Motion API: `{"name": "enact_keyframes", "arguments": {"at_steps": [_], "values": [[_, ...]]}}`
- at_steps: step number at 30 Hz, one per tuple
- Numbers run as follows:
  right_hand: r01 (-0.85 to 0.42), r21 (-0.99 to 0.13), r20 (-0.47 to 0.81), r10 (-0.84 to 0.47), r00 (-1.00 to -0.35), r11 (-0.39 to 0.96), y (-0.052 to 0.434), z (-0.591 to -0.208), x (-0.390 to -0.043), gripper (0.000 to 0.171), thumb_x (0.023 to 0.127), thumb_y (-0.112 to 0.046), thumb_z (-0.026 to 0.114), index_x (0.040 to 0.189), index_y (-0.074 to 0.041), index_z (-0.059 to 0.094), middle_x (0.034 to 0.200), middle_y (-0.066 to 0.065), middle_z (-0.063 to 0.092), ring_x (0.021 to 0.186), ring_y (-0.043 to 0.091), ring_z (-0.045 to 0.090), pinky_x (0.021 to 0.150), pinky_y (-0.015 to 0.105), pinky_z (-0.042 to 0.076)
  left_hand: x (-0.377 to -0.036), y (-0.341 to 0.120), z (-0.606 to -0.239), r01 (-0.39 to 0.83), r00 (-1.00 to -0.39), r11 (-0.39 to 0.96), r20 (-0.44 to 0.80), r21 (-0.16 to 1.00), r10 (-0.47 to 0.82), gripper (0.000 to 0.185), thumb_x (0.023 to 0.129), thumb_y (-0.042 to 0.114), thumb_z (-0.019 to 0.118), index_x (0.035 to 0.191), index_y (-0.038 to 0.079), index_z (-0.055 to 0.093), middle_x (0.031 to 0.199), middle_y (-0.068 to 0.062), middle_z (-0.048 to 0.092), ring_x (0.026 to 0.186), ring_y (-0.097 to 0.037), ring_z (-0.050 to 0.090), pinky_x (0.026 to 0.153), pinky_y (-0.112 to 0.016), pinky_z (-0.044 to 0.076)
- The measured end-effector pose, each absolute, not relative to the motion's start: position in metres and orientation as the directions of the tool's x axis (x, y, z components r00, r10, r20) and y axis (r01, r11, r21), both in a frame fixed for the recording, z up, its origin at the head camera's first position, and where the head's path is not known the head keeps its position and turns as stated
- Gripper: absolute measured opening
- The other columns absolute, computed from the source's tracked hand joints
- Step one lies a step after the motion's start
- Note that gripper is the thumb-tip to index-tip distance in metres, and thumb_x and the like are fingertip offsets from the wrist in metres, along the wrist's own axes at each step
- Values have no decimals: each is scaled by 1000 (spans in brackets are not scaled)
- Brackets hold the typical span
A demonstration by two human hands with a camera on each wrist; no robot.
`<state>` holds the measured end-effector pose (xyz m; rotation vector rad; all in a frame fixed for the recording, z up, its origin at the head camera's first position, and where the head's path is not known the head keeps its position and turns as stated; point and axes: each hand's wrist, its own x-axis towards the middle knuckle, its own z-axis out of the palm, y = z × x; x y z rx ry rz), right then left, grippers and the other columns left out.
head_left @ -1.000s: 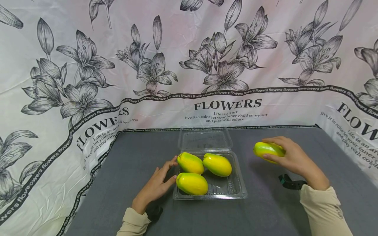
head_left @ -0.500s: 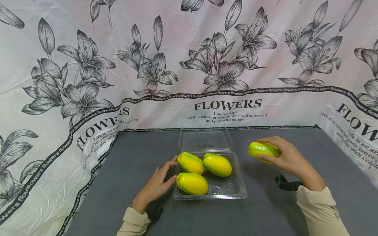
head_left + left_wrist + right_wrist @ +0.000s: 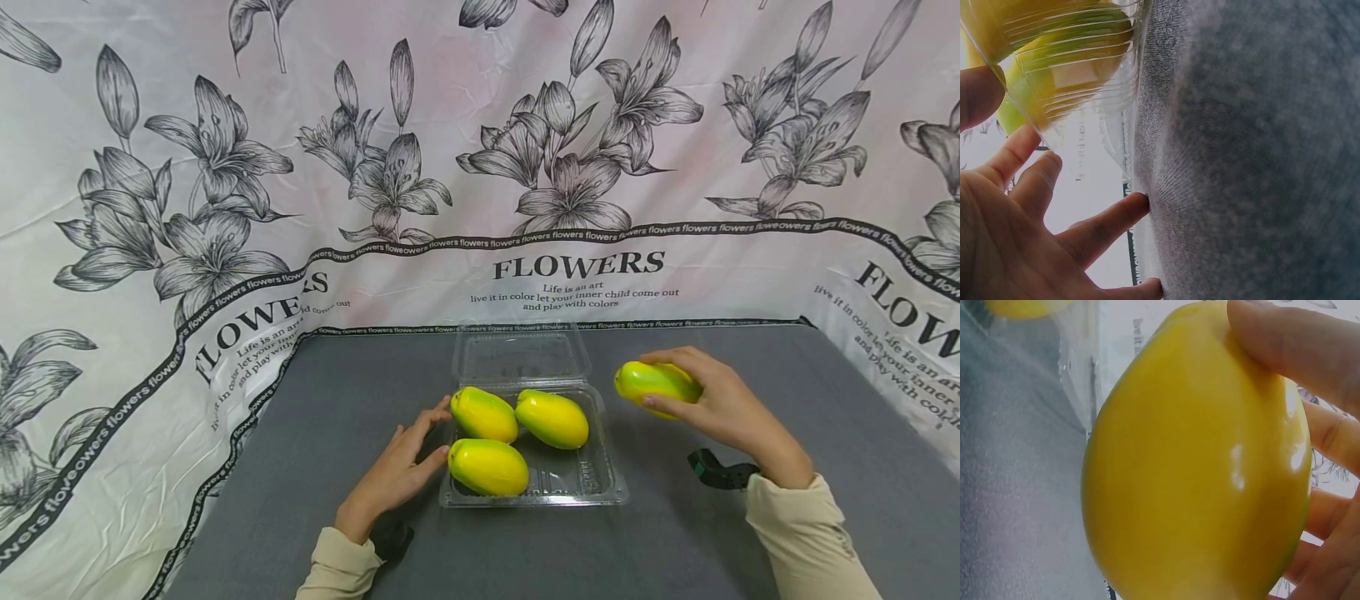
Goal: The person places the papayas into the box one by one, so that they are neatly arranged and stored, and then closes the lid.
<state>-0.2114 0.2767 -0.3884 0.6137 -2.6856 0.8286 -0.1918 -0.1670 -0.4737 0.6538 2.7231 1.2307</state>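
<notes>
Taking the clear plastic clamshell box as the landmark, the left hand lies flat on the grey table just left of it, fingers straight and spread, fingertips touching the box's left wall and holding nothing (the left wrist view shows those fingers against the felt and the ribbed plastic). Inside the box lie three yellow-green mangoes: one at the near left, one at the far left and one at the far middle, each with its long axis running roughly left to right and dipping slightly toward the near right; the box's near right corner is bare. The box's open lid stands behind it, toward the flower-printed backdrop. To the right of the box and above the table, the right hand grips a fourth mango, thumb underneath and fingers curled over the top; its long axis is nearly level, with its green-tinted free end pointing left at the box and the other end hidden in the palm. The right wrist view shows this mango close up, glossy, under a fingertip. Compared with a second ago, the held mango has travelled left, closer to the box, while the left hand and the three boxed mangoes have not shifted.
</notes>
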Motion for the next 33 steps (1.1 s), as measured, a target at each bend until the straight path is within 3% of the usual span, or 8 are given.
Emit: {"name": "enact_keyframes", "arguments": {"at_steps": [19,33], "values": [[-522,-525,353,-386,-852,673,253,-388,-206,50,86,-26,84,131,-16,66,123,3,68,88,8,56,73,26,49,-193,-168,-476,346,-907,594,97,726,410,47,105,42,54,148,25,42,171,6,22,156,-23,27,120,-75,2],[-556,-583,324,-458,-828,593,228,-391,-199,50,88,-29,81,134,-24,62,128,0,65,92,7,58,75,25,53,-194,-170,-476,340,-904,589,84,733,418,46,106,42,52,147,23,42,171,9,20,158,-23,23,120,-75,1]]}}
